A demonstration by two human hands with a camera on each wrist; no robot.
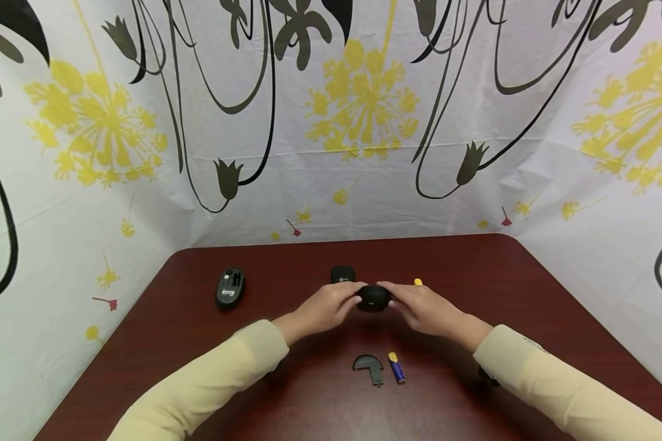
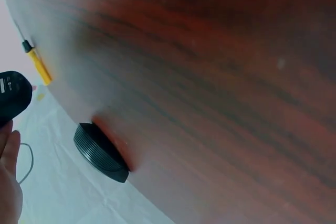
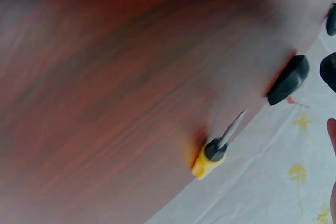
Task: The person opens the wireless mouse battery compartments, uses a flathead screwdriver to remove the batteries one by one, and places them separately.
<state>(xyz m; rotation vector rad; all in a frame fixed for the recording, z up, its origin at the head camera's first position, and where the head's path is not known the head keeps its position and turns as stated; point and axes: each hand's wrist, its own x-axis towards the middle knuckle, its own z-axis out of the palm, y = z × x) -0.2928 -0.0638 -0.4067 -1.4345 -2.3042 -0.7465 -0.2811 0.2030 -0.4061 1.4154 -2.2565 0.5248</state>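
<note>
A mouse (image 1: 373, 299) is gripped by the left hand (image 1: 325, 307) and the right hand (image 1: 427, 309). On the near side of the mouse, a cover (image 1: 371, 363) and battery (image 1: 396, 369) are seen.

Glossy wood-grain table (image 1: 287, 269), smooth plastic mouse (image 1: 374, 299)

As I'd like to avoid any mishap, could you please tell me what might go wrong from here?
The black mouse, held between the left hand and right hand, might slip and drop onto the table. The loose battery beside the grey cover could roll if bumped. The yellow screwdriver, just beyond the right hand, might get knocked.
</note>
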